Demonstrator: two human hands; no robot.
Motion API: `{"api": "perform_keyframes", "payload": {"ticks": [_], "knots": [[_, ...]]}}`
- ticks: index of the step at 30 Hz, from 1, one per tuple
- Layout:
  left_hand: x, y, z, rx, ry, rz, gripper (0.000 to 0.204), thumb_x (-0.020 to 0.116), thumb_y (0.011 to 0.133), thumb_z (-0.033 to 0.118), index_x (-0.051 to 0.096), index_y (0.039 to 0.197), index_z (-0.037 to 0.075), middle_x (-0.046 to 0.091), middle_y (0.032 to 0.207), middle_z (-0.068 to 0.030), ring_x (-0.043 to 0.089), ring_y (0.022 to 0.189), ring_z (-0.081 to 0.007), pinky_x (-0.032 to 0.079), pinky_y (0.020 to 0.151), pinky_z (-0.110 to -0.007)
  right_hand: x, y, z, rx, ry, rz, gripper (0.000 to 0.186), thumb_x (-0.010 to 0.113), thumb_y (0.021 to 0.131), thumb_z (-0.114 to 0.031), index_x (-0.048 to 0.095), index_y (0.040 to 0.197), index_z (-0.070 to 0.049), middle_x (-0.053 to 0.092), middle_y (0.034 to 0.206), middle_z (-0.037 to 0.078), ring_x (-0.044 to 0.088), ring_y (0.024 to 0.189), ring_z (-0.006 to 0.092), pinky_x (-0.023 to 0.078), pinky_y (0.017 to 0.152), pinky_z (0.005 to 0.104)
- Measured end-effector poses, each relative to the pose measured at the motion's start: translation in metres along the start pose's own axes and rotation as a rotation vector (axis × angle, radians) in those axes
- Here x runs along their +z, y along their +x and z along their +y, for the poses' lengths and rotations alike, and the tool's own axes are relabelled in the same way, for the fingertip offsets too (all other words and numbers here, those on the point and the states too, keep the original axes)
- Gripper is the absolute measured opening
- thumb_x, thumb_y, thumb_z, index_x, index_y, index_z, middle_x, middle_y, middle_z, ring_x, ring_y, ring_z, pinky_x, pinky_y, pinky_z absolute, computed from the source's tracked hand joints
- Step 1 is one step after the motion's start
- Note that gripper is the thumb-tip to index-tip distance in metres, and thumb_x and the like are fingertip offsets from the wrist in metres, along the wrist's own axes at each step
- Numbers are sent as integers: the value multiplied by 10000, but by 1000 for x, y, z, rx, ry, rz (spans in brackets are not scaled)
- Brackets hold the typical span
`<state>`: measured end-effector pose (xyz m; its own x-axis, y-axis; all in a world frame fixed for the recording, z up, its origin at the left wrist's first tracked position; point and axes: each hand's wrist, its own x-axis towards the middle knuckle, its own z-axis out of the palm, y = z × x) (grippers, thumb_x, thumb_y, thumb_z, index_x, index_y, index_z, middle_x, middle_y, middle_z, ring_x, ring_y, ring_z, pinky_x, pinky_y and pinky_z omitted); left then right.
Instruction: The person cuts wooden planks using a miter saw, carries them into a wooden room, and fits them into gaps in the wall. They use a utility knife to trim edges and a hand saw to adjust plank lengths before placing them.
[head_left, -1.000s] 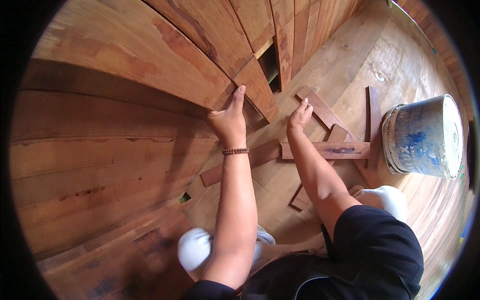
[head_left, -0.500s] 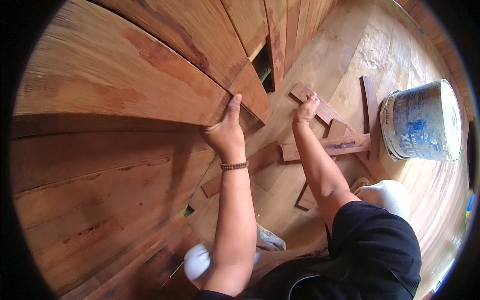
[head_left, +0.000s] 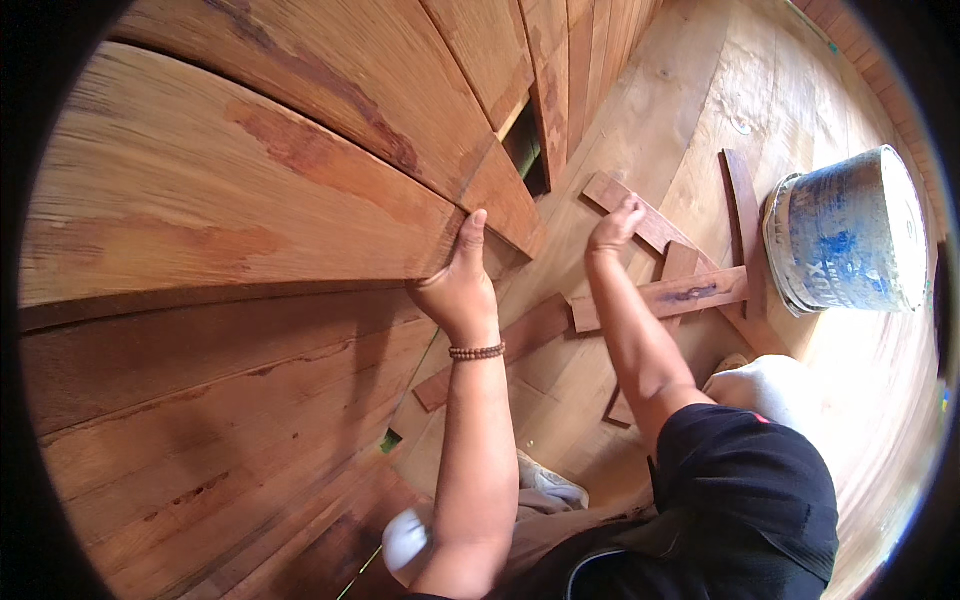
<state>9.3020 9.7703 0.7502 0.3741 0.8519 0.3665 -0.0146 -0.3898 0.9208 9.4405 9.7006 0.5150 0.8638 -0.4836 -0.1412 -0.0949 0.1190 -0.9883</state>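
Observation:
My left hand (head_left: 455,275), with a beaded bracelet at the wrist, grips the lower end of a broad wooden wall board (head_left: 290,210), thumb up along its end. A short board piece (head_left: 500,195) forms the end of the board above it, beside a dark gap (head_left: 525,150). My right hand (head_left: 615,225) has curled fingers over a reddish plank (head_left: 665,230) lying on the floor; what is inside the fingers is hidden. Shorter planks (head_left: 660,298) lie crossed beside and beneath that one.
A paint-smeared blue and white bucket (head_left: 845,230) stands at the right, against a narrow upright-lying plank (head_left: 740,195). The plank floor (head_left: 690,80) runs along the board wall. My white-covered knees (head_left: 760,385) are below, close to the planks.
The view has shifted, so the wall sits lower. My right hand has moved right along the floor plank, its fingers more curled. My left hand keeps its grip on the board.

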Motion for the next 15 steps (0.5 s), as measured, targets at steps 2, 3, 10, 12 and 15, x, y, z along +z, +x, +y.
{"api": "perform_keyframes", "payload": {"ticks": [2,3,10,12,15], "knots": [[-3,1,-3,-4,48,-5,432,911,812,226,711,1054,-71,764,1082,-133,694,971,-220,530,903,-386,33,-31,7,-17,-166,-185,552,450,1089,-400,470,1396,58,583,1318,279,493,1310,354,370,1120,450],[-5,2,-4,-25,114,-18,433,911,811,225,710,1058,-70,763,1087,-133,694,974,-221,529,905,-385,47,-42,9,-36,-102,-104,560,456,1087,-406,471,1400,58,586,1323,267,496,1308,355,371,1120,440],[-4,2,0,-11,-24,-6,434,904,823,213,707,1088,-68,756,1110,-122,682,984,-211,524,919,-377,1,10,-15,-151,-198,-188,423,518,1064,-348,585,1227,37,655,1179,238,626,1121,365,469,1007,436],[-2,2,1,-27,-47,-18,424,899,829,209,707,1089,-67,753,1108,-119,674,996,-198,521,926,-368,-20,28,-16,-68,-108,-149,395,539,1056,-346,603,1186,21,689,1115,210,662,1038,330,506,937,421],[-3,3,1,-61,-84,-62,465,887,843,190,680,1166,-72,717,1199,-112,646,1073,-190,499,979,-358,-24,26,3,35,-104,-299,375,546,1052,-355,640,1116,3,719,1015,169,677,947,263,521,865,384]]}}
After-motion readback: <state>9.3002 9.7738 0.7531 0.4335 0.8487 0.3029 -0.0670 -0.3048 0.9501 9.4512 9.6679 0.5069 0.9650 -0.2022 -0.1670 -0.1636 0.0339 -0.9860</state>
